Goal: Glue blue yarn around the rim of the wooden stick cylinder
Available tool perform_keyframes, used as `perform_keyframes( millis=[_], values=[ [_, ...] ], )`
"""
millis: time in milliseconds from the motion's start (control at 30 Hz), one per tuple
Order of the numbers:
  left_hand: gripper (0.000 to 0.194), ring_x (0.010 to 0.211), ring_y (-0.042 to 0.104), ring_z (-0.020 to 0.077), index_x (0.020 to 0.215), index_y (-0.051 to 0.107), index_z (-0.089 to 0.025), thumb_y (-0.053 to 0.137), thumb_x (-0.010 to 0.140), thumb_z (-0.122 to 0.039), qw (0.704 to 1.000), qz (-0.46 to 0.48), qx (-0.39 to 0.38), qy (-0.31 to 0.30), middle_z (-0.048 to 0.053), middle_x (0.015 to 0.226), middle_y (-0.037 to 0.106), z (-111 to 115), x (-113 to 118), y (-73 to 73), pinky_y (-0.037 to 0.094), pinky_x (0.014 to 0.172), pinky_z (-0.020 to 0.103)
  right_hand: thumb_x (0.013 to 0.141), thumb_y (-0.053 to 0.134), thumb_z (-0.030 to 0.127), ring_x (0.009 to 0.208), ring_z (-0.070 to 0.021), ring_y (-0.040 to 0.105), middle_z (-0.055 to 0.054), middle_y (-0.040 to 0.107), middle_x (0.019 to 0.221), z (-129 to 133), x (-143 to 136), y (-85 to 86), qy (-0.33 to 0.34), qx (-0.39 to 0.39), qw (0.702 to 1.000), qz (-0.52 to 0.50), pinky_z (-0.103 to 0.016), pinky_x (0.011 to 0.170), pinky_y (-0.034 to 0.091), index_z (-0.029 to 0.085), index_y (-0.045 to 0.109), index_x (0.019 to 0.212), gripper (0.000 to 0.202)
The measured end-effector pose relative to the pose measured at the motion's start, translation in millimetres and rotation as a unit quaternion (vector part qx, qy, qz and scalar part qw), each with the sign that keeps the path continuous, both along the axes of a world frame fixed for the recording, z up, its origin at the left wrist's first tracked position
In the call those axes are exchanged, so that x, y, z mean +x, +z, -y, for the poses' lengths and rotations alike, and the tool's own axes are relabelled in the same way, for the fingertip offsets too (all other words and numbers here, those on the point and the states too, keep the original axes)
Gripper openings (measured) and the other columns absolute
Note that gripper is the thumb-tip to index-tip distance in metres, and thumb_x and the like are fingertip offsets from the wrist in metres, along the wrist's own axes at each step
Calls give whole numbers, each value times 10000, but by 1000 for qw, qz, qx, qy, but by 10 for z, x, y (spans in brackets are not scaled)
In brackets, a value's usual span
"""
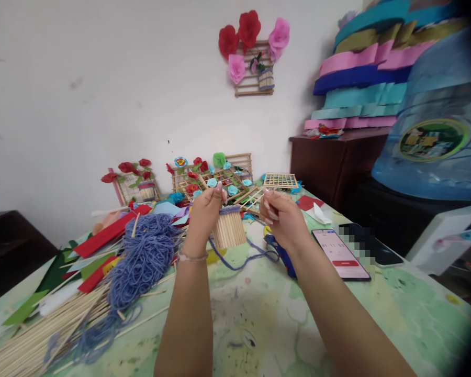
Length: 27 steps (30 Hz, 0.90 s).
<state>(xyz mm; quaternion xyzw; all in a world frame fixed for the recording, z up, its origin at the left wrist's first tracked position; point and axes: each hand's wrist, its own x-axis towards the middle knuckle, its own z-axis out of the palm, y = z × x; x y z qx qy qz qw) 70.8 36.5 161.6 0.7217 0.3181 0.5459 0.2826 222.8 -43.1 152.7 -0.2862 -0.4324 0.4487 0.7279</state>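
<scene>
A small panel of pale wooden sticks (230, 230), bound with blue-purple yarn along its top, hangs upright in front of me. My left hand (209, 207) is closed at the panel's upper left corner, thumb and fingers pinched on it. To the right, my right hand (280, 214) is raised with its fingers curled together; whatever it pinches is too small to make out. A loose yarn strand (239, 267) loops below the panel between my hands. Under my right hand lies a dark blue item (282, 254), partly hidden by the wrist.
Left on the table (255, 330) are a tangled yarn heap (147, 256), long sticks (58, 327) and coloured paper. Stick frames with paper flowers (212, 180) stand behind. At right lie a lit phone (341, 254) and a dark phone; a large water bottle (435, 120) stands beyond.
</scene>
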Motion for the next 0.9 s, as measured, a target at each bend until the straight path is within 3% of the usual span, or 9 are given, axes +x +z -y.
perform_keyframes(
  millis=[133, 200, 333, 433, 533, 600, 700, 800, 900],
  values=[
    [473, 469, 336, 97, 607, 499, -168, 419, 864, -557, 996, -45, 9, 72, -48, 483, 369, -51, -78, -5, 239, 463, 225, 758, 609, 493, 454, -64, 233, 69, 275, 474, -85, -53, -112, -161, -29, 968, 190, -231, 445, 185, 189, 350, 520, 465],
    [475, 466, 350, 102, 620, 508, -169, 411, 863, -565, 996, -38, 14, 76, -47, 481, 387, -21, -90, 10, 250, 463, 225, 739, 616, 538, 488, -74, 298, 61, 342, 513, -141, -112, -171, -185, -29, 955, 231, -224, 468, 231, 186, 422, 570, 436],
    [461, 476, 367, 105, 629, 556, -164, 441, 863, -544, 997, -36, 47, 55, -36, 492, 422, 96, -32, 47, 259, 470, 224, 703, 636, 572, 588, -99, 439, 22, 517, 657, -195, -224, -223, -82, -41, 972, 217, -224, 538, 330, 177, 577, 756, 403],
    [448, 486, 404, 110, 650, 584, -162, 478, 844, -552, 999, -1, 30, 12, -24, 499, 462, 171, 39, 62, 281, 476, 221, 686, 659, 563, 586, -104, 466, 16, 545, 645, -166, -240, -195, 13, -61, 991, 117, -235, 563, 363, 166, 564, 691, 408],
    [441, 546, 513, 126, 753, 590, -164, 452, 849, -572, 992, 96, -33, -73, 4, 564, 558, 211, 69, 68, 381, 544, 223, 653, 716, 511, 596, -133, 532, 2, 598, 654, -122, -175, -138, 71, -75, 995, -6, -263, 588, 418, 170, 558, 703, 379],
    [408, 652, 585, 140, 837, 583, -168, 463, 852, -557, 981, 132, -60, -128, 38, 701, 633, 227, 61, 73, 442, 630, 239, 647, 738, 464, 604, -150, 565, -7, 631, 676, -104, -108, -98, 85, -71, 992, -56, -284, 606, 448, 174, 573, 728, 343],
    [369, 766, 596, 136, 906, 602, -171, 532, 829, -526, 976, 100, -82, -177, 56, 877, 649, 247, 36, 81, 463, 693, 239, 674, 722, 437, 656, -173, 605, -10, 657, 715, -82, -33, -42, 85, -52, 989, -112, -308, 642, 475, 187, 580, 770, 303],
    [349, 693, 542, 106, 907, 634, -172, 603, 789, -500, 972, 71, -99, -200, 21, 806, 611, 259, 40, 80, 443, 642, 211, 738, 653, 479, 774, -207, 634, -27, 677, 776, -54, -26, 10, 101, -47, 985, -132, -338, 695, 490, 201, 584, 854, 309],
    [322, 582, 463, 81, 835, 642, -164, 649, 759, -477, 970, 103, -81, -204, -6, 700, 559, 260, 81, 70, 395, 545, 192, 764, 613, 509, 840, -226, 636, -40, 687, 821, -36, -76, 34, 120, -47, 983, -130, -359, 719, 496, 211, 595, 926, 340]
  ],
)
